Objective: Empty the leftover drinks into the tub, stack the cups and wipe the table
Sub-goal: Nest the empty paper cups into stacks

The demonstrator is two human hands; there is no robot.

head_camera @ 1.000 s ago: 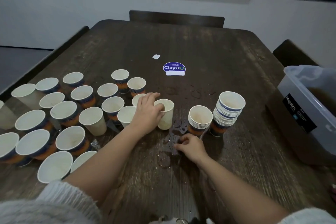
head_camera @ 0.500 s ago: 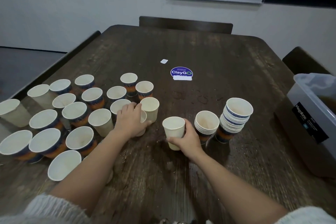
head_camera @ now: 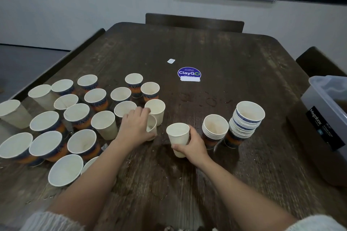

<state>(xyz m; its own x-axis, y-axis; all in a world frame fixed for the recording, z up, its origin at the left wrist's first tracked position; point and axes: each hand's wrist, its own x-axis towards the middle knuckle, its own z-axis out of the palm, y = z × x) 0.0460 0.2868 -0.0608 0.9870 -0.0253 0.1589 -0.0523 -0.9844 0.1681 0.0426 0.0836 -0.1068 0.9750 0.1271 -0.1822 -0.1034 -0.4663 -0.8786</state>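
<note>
Several paper cups [head_camera: 96,97] stand open-mouthed on the left half of the dark wooden table [head_camera: 216,52]. My left hand [head_camera: 134,127] grips a plain cup [head_camera: 151,125] at the right edge of that group. My right hand [head_camera: 191,145] holds another plain white cup [head_camera: 178,137] upright near the table's middle. To its right stand two stacks of nested cups, a short stack [head_camera: 215,129] and a taller stack [head_camera: 245,122]. The translucent grey tub [head_camera: 323,103] sits at the right edge with brown liquid inside.
A round blue ClayGO sticker [head_camera: 189,73] and a small white scrap [head_camera: 171,61] lie mid-table. Wet rings and drops [head_camera: 206,99] mark the wood. Dark chairs [head_camera: 194,22] stand at the far end and on both sides.
My left hand passed a plain cup to my right hand, then moved back and gripped another cup. My right hand went from resting on the table to holding the cup.
</note>
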